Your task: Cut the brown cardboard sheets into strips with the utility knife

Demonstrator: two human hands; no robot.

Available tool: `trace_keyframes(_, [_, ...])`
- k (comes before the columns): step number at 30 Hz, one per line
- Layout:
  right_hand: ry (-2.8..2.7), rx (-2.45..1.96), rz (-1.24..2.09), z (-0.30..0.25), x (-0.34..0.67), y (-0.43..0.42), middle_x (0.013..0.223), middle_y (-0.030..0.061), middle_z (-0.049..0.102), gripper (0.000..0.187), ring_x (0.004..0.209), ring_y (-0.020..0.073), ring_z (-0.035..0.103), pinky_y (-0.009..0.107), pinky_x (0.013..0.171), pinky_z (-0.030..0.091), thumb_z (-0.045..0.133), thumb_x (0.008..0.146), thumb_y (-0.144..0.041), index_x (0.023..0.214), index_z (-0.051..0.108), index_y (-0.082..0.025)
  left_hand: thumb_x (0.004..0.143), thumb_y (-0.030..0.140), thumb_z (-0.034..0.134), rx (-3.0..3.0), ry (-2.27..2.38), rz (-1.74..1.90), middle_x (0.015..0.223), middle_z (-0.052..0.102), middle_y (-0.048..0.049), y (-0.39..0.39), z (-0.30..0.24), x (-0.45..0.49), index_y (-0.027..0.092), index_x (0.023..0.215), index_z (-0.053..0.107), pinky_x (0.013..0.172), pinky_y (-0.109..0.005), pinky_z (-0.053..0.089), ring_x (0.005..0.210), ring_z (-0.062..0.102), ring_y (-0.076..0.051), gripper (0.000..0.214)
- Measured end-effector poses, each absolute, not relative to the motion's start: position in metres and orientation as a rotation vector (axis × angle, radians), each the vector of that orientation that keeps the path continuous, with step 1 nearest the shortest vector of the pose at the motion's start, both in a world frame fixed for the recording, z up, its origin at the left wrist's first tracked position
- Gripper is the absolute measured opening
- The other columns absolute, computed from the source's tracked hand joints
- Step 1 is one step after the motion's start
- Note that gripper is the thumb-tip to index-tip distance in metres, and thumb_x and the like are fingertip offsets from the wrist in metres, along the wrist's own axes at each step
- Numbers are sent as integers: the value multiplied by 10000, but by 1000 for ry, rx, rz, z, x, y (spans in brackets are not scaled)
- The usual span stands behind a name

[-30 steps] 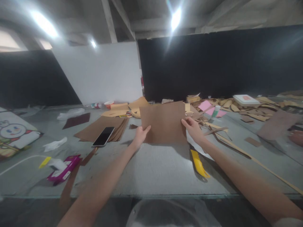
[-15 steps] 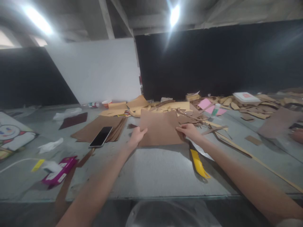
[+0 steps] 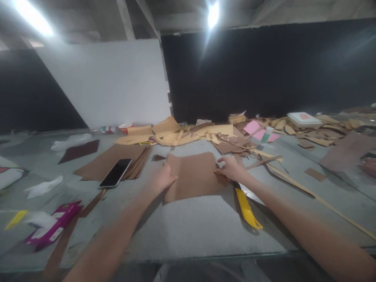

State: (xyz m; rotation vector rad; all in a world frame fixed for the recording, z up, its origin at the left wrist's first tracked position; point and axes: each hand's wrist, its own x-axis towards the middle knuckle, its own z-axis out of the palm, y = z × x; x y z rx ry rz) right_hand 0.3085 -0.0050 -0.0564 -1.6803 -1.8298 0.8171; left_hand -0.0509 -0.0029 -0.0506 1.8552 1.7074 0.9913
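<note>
A brown rectangular sheet [image 3: 194, 174], perhaps leather or card, is held low over the grey table, slightly bowed. My left hand [image 3: 163, 176] pinches its left edge, thumb on top, and is a little blurred. At the opposite edge my right hand [image 3: 230, 170] grips the sheet between thumb and fingers. Just below that hand lies a yellow-handled cutter [image 3: 247, 209]. A shiny metal ruler-like piece, partly covered by my right forearm, shows beside it. Left of my left hand, a stack of brown sheets [image 3: 98, 160] carries a smartphone [image 3: 116, 173].
Tan and brown offcuts [image 3: 188, 133] pile along the back. A purple power strip [image 3: 53, 225] lies front left, near crumpled tissue [image 3: 44, 186]. On the right are a white box [image 3: 304, 118], long strips [image 3: 289, 181] and, at the edge, another person's hand [image 3: 368, 168].
The sheet has come down toward me and tilted flatter, both hands moving with it. The view has shifted slightly, so the things on the left sit further left.
</note>
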Motion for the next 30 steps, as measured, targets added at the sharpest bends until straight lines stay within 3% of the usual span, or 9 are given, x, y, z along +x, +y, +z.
trace_keyframes(4, [-1885, -1685, 740, -53, 306, -6, 550, -49, 678, 389, 457, 163, 599, 271, 553, 405, 882, 834, -280, 1173, 716, -184, 890, 315, 827, 2232, 2188, 607, 1026, 784, -263, -7, -15, -25, 102, 1324, 668, 965, -472, 545, 1069, 778, -448, 509])
trace_keyframes(6, [-1906, -1702, 726, -49, 306, -7, 586, -44, 698, 357, 467, 154, 600, 270, 548, 402, 867, 845, -244, 1167, 724, -184, 1004, 299, 690, 2372, 2129, 471, 1057, 775, -262, -2, -2, 4, 91, 1344, 668, 952, -468, 547, 1055, 777, -424, 400])
trace_keyframes(8, [-1921, -1735, 721, -46, 305, -8, 634, -23, 729, 351, 491, 162, 621, 276, 550, 409, 849, 864, -223, 1188, 723, -174, 1056, 323, 615, 2500, 1967, 367, 1061, 766, -242, 7, 1, 37, 110, 1226, 727, 941, -453, 551, 1035, 768, -390, 294])
trace_keyframes(11, [-1941, -1765, 679, -41, 303, -10, 701, 16, 769, 356, 576, 196, 687, 291, 594, 450, 836, 879, -229, 1212, 725, -169, 1063, 230, 570, 2658, 1647, 381, 1121, 744, -205, 23, -10, 78, 135, 1138, 755, 978, -423, 542, 1082, 728, -337, 221])
trace_keyframes(15, [-2008, -1799, 546, -41, 298, -8, 772, 55, 796, 353, 740, 248, 764, 311, 711, 495, 821, 882, -232, 1220, 737, -173, 1042, 124, 512, 2781, 1508, 435, 1238, 713, -198, 37, -38, 104, 130, 1206, 754, 1068, -424, 494, 1233, 640, -317, 292])
trace_keyframes(19, [-2087, -1792, 312, -43, 293, -15, 871, 106, 809, 341, 916, 308, 785, 333, 773, 487, 791, 911, -262, 1234, 716, -184, 1035, 151, 513, 2862, 1486, 362, 1292, 690, -216, 41, -53, 108, 107, 1200, 769, 1062, -449, 472, 1250, 601, -344, 307])
trace_keyframes(22, [-2139, -1773, 118, -38, 294, -43, 843, 120, 780, 444, 880, 344, 780, 381, 803, 483, 796, 942, -394, 1317, 667, -194, 1025, 146, 511, 2880, 1476, 338, 1289, 691, -210, 43, -54, 108, 112, 1188, 771, 1042, -451, 467, 1235, 595, -348, 309])
trace_keyframes(27, [-2030, -1860, -145, -38, 304, -138, 790, 146, 704, 570, 623, 326, 699, 396, 598, 419, 686, 954, -706, 1312, 693, -263, 1004, 149, 528, 2814, 1477, 343, 1266, 700, -188, 48, -47, 111, 128, 1137, 775, 1009, -450, 495, 1211, 603, -344, 282])
trace_keyframes(30, [-2023, -1836, -183, -61, 311, -189, 823, 140, 702, 659, 607, 323, 674, 373, 500, 349, 700, 925, -700, 1467, 633, -331, 976, 147, 564, 2762, 1491, 329, 1245, 703, -179, 53, -43, 115, 143, 1086, 785, 982, -432, 518, 1201, 617, -337, 247])
